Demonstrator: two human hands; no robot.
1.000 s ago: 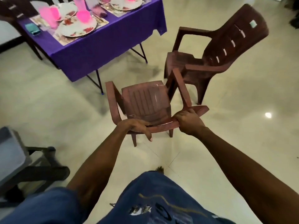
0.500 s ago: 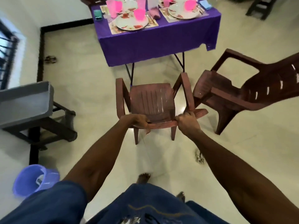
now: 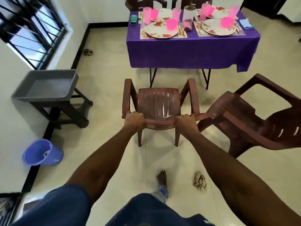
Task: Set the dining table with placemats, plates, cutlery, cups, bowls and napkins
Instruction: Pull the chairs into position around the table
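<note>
I hold a brown plastic armchair [image 3: 158, 103] by the top of its backrest, its seat facing the table. My left hand [image 3: 134, 121] grips the left end of the backrest and my right hand [image 3: 186, 122] grips the right end. Ahead stands the dining table [image 3: 187, 49] under a purple cloth. On it lie floral placemats [image 3: 183, 35], white flowered plates [image 3: 161, 31], pink cups [image 3: 171, 24], folded napkins [image 3: 133, 19] and cutlery [image 3: 180, 31].
A second brown armchair [image 3: 250, 121] stands tilted at the right, touching the held chair. A grey tray [image 3: 47, 86] rests on a dark stool at the left. A purple bucket [image 3: 41, 154] lies by the wall. A crumpled cloth [image 3: 200, 180] lies on the floor near my foot [image 3: 162, 176].
I have turned left with the chair, which now faces the table squarely. The table has come nearer. The second chair has slid to the right of the view.
</note>
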